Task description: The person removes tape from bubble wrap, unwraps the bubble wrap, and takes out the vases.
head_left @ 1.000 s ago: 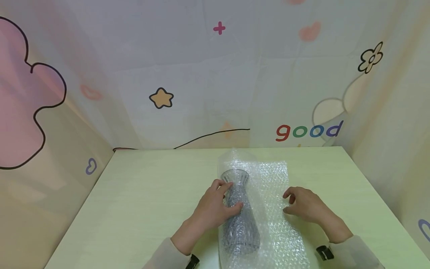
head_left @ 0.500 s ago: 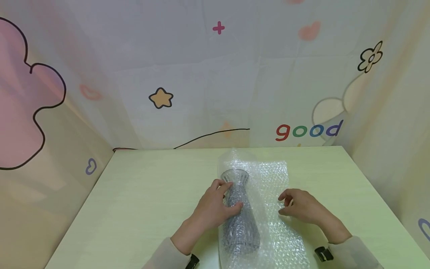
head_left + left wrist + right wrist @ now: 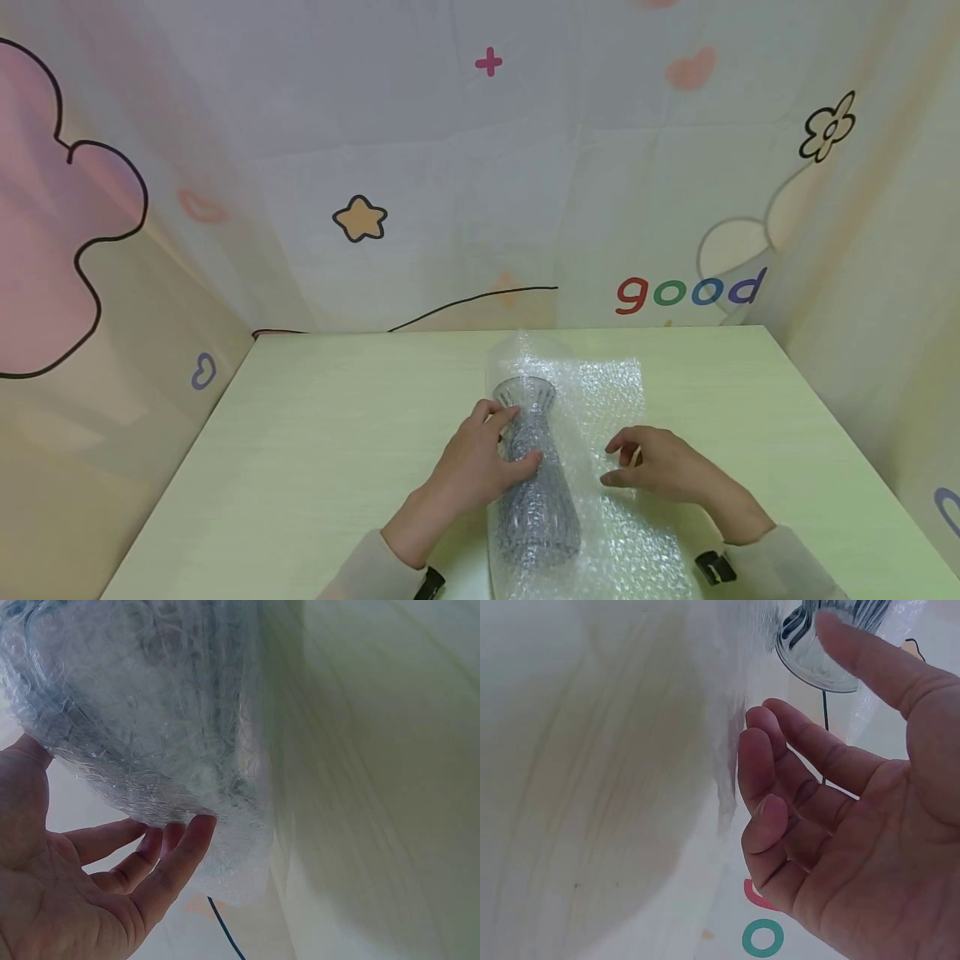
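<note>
A clear glass vase [image 3: 538,508] with a flared mouth lies on a sheet of bubble wrap [image 3: 611,392], its neck pointing to the far side. A layer of the wrap covers its body, as the left wrist view shows close up. My left hand [image 3: 472,462] holds the vase through the wrap, thumb on top and fingers along its left side. To the right, my right hand [image 3: 663,467] hovers over the flat part of the wrap, fingers loosely bent and nothing between them. The vase's bare rim [image 3: 817,667] shows beyond the right thumb in the right wrist view.
The pale green table [image 3: 337,433] stretches out on both sides of the wrap. A printed curtain [image 3: 420,150] closes off the back and both sides. Black straps [image 3: 716,568] sit at the wrists over light sleeves.
My right hand has moved left and slightly nearer to me, from the wrap's right edge to over the sheet. The left hand and the vase have stayed put.
</note>
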The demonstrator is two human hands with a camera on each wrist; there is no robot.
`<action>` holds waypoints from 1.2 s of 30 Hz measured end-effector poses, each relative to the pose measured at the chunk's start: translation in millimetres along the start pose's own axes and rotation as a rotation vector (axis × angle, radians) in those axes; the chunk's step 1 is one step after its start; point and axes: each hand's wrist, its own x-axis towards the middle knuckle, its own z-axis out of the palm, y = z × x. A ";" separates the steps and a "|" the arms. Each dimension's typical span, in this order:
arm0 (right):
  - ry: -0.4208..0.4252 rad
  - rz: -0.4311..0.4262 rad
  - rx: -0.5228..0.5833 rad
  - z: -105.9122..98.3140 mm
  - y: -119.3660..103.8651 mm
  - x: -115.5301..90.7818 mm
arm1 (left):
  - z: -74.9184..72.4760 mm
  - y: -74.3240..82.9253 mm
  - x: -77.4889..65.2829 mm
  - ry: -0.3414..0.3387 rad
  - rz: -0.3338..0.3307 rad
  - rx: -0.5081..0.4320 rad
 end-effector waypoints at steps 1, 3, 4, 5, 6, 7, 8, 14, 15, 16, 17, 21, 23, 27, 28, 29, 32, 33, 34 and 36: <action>-0.002 -0.001 0.000 0.8 -0.3 0.1 | 0.1 -0.1 0.1 0.000 0.002 0.000; -0.008 -0.009 -0.006 2.2 -0.3 0.2 | 0.1 -0.3 0.3 0.001 0.005 0.000; -0.010 -0.011 -0.007 2.7 -0.4 0.1 | 0.2 -0.4 0.4 0.001 0.007 0.000; -0.011 -0.012 -0.006 3.3 -0.6 0.2 | 0.1 -0.5 0.5 0.001 0.008 0.001; -0.014 -0.014 -0.005 3.8 -0.8 0.3 | 0.0 -0.5 0.5 0.001 0.007 0.001; -0.017 -0.017 -0.004 4.4 -0.9 0.4 | -0.2 -0.5 0.5 0.001 0.006 0.001; -0.021 -0.020 -0.003 4.9 -1.2 0.5 | -0.3 -0.4 0.6 0.001 0.006 0.001; -0.049 -0.067 -0.006 7.1 -1.9 2.2 | -0.4 0.2 1.0 -0.001 0.000 -0.002; -0.054 -0.076 -0.008 7.4 -1.8 2.6 | -0.3 0.2 1.1 -0.001 0.001 -0.001; -0.059 -0.084 -0.012 7.7 -1.7 2.9 | -0.3 0.3 1.1 -0.001 0.000 -0.002; -0.065 -0.090 -0.011 8.0 -1.6 3.2 | -0.3 0.3 1.1 -0.001 -0.001 -0.002; -0.095 -0.109 -0.005 8.9 -1.9 3.5 | -0.1 0.0 0.9 -0.002 0.001 0.000; -0.115 -0.119 0.000 9.6 -2.2 3.3 | 0.0 -0.5 0.8 -0.002 0.001 -0.003; -0.147 -0.165 -0.002 11.3 -3.1 3.0 | 0.6 -1.9 0.8 -0.001 -0.002 -0.006; -0.152 -0.179 -0.008 11.7 -3.2 3.2 | 0.8 -2.1 0.9 0.000 -0.002 -0.006; -0.155 -0.194 -0.013 12.2 -3.1 3.6 | 0.8 -2.3 0.9 0.001 -0.002 -0.006; -0.158 -0.233 -0.029 14.0 -2.1 4.8 | 1.0 -3.1 0.8 0.004 0.003 -0.005; -0.157 -0.242 -0.033 14.9 -1.6 5.2 | 1.0 -3.3 0.8 0.005 0.005 -0.005; -0.156 -0.252 -0.036 15.7 -1.2 5.7 | 0.9 -3.4 0.7 0.007 0.007 -0.005; -0.153 -0.266 -0.032 17.2 -0.9 6.0 | 0.9 -3.6 0.5 0.009 0.011 -0.007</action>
